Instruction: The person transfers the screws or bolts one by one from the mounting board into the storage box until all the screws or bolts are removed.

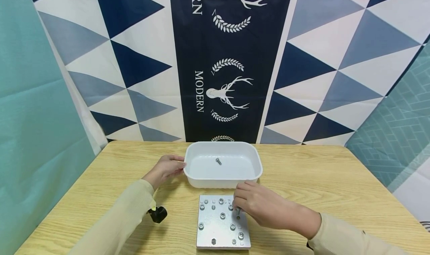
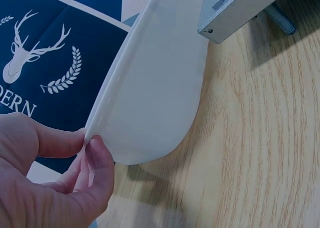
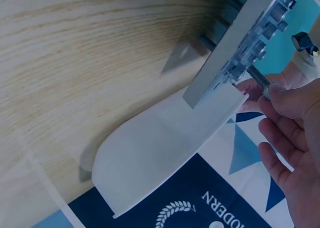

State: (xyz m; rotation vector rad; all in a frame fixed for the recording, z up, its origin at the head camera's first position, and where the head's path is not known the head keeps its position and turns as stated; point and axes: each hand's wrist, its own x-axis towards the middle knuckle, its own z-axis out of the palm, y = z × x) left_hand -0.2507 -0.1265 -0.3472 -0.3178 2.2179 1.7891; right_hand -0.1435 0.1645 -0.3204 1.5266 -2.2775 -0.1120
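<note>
My right hand (image 1: 260, 204) is over the right side of a silver metal plate (image 1: 215, 228), pinching a socket-head bolt (image 3: 258, 77) between thumb and index finger. In the right wrist view the threaded end points at the plate's face; whether it has entered a hole I cannot tell. Several other bolts (image 1: 223, 215) are set in the plate, and some shanks stick out underneath. At the left end of a white plastic tub (image 1: 218, 184), my left hand (image 2: 65, 173) pinches the rim with thumb and fingers. One loose bolt (image 1: 218, 161) lies inside the tub.
The plate stands raised on the wooden table (image 1: 289, 165), in front of the tub. A patterned curtain (image 1: 221, 61) hangs behind the table's back edge. A small black device (image 1: 158, 214) is strapped at my left wrist.
</note>
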